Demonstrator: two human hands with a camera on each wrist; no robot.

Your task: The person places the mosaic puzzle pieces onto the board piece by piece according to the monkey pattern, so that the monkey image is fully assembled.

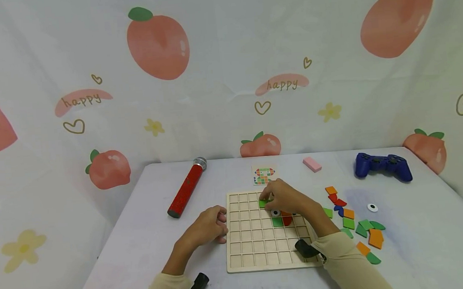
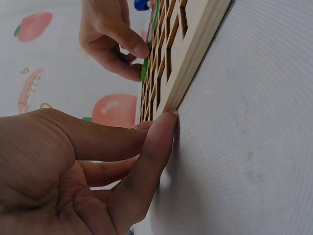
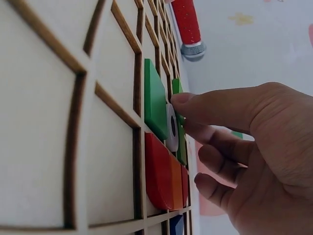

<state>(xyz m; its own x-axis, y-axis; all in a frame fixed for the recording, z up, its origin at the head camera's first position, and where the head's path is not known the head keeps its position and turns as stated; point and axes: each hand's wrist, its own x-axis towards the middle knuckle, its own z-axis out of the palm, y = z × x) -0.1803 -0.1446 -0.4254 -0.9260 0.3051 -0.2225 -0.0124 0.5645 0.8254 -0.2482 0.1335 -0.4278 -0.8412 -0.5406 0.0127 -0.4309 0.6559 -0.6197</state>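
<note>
A wooden grid board (image 1: 247, 237) lies on the table. Against its left edge rest the fingertips of my left hand (image 1: 207, 226), loosely bent and holding nothing. Over the upper middle of the board, my right hand (image 1: 282, 197) pinches a light green square tile (image 1: 262, 203) between thumb and fingers, touching the grid. Beside it on the board sit a white eye disc (image 3: 172, 128), a darker green square (image 3: 155, 100), a red rounded piece (image 3: 157, 171) and an orange piece (image 3: 176, 183). The right hand covers part of these in the head view.
Loose coloured tiles (image 1: 349, 223) and another eye disc (image 1: 372, 207) lie right of the board. Behind it lies a pattern card (image 1: 264, 175). Around stand a red microphone (image 1: 186, 191), a pink block (image 1: 312, 164) and a blue game controller (image 1: 382, 165).
</note>
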